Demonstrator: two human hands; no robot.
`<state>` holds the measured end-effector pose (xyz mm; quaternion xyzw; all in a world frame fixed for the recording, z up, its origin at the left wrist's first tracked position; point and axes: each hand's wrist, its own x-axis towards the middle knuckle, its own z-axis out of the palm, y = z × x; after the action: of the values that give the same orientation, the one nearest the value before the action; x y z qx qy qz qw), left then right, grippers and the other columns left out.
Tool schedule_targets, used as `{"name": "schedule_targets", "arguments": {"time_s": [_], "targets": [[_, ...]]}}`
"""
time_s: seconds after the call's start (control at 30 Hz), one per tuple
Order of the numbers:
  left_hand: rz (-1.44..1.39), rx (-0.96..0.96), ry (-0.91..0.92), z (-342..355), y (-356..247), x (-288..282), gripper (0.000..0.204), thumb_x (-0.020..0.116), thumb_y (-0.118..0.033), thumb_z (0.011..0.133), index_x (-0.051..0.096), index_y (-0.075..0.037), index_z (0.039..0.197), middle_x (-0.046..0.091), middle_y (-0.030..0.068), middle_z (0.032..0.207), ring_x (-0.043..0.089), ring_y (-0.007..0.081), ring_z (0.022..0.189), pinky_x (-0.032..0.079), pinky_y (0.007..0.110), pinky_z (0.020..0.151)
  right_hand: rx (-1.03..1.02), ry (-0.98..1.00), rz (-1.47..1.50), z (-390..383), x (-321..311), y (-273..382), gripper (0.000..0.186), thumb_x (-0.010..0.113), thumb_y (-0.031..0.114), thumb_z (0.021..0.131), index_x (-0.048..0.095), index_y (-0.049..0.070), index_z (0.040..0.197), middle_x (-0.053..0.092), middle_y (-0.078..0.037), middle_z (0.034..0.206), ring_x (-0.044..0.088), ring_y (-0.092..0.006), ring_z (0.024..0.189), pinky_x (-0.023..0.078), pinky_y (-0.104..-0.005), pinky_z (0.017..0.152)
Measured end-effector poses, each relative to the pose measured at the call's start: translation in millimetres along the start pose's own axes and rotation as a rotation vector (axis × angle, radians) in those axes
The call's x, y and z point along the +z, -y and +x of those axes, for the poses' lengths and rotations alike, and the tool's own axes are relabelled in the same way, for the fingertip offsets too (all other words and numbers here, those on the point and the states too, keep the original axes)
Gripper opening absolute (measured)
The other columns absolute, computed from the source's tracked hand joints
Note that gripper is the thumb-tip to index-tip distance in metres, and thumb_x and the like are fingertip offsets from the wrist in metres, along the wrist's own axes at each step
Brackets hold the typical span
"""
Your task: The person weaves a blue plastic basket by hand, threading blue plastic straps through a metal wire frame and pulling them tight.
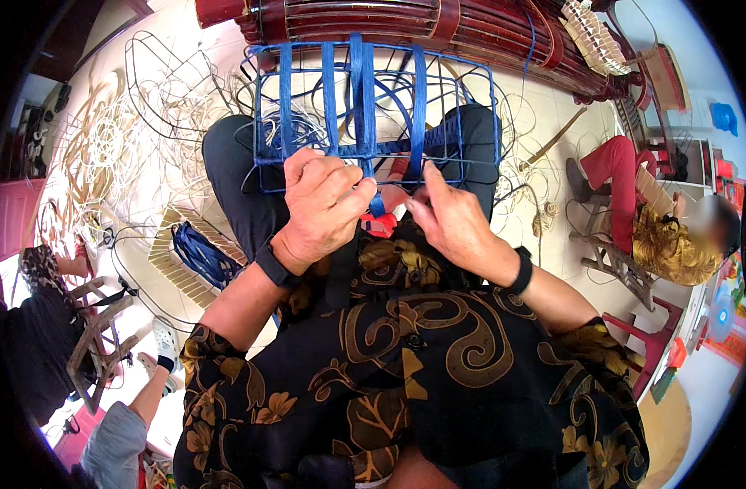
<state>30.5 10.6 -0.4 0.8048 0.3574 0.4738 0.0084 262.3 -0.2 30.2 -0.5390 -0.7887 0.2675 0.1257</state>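
Blue strip's point(376, 204) lower end, hidden behind the left hand point(324, 200).

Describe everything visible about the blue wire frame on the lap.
The frame is a box-shaped cage of thin blue wire, open between its bars. It rests on the person's lap, against dark trousers, its far edge near a reddish slatted bench. Flat blue strips run across it from far edge to near edge, with a crosswise band woven along the near side. The left hand grips a strip at the near edge; the right hand pinches beside it. Most cells remain unwoven.
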Motion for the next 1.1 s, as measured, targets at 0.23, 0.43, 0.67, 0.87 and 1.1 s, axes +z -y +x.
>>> {"name": "schedule_targets", "arguments": {"time_s": [0.23,0.43,0.67,0.87,1.1], "targets": [[0.021,-0.007,-0.007,0,-2,0,0.025,0.075,-0.007,0.063,0.071,-0.01,0.088,0.066,0.0008,0.088,0.06,0.0208,0.085,0.041,0.043,0.089,0.019,-0.129,0.067,19,3,6,0.027,0.071,0.023,0.091,0.065,-0.003,0.085,0.066,-0.017,0.072,0.066,-0.0286,0.061,0.05,-0.038,0.056],[0.042,-0.001,-0.038,0,-4,2,0.023,0.073,-0.008,0.063,0.069,-0.011,0.085,0.063,-0.0016,0.084,0.06,0.0172,0.083,0.039,0.041,0.092,0.147,-0.019,0.256,14,-15,10,0.034,0.075,0.025,0.087,0.059,-0.002,0.076,0.056,-0.008,0.064,0.047,-0.0114,0.056,0.04,-0.0309,0.052],[0.014,-0.019,-0.026,0,-4,3,0.022,0.073,-0.005,0.067,0.071,-0.01,0.088,0.066,0.0009,0.086,0.06,0.0201,0.081,0.038,0.043,0.094,0.06,-0.118,0.068,22,-21,18,0.034,0.071,0.021,0.084,0.054,-0.004,0.069,0.054,-0.02,0.062,0.053,-0.029,0.052,0.043,-0.041,0.052],[0.043,-0.008,-0.043,-5,-4,4,0.021,0.072,-0.007,0.067,0.07,-0.01,0.088,0.064,0.0,0.084,0.06,0.0187,0.08,0.038,0.043,0.094,-0.001,-0.265,-0.237,16,-13,29,0.038,0.077,0.031,0.083,0.06,-0.001,0.071,0.06,-0.017,0.064,0.061,-0.0356,0.056,0.047,-0.0439,0.053],[-0.003,0.0,-0.057,-4,-4,7,0.021,0.072,-0.007,0.067,0.07,-0.009,0.088,0.064,-0.0003,0.083,0.06,0.0186,0.08,0.039,0.044,0.094,-0.248,-0.334,-0.277,35,-33,29,0.021,0.076,0.024,0.085,0.066,0.006,0.079,0.063,-0.011,0.083,0.065,-0.0299,0.074,0.052,-0.0387,0.063]]}}
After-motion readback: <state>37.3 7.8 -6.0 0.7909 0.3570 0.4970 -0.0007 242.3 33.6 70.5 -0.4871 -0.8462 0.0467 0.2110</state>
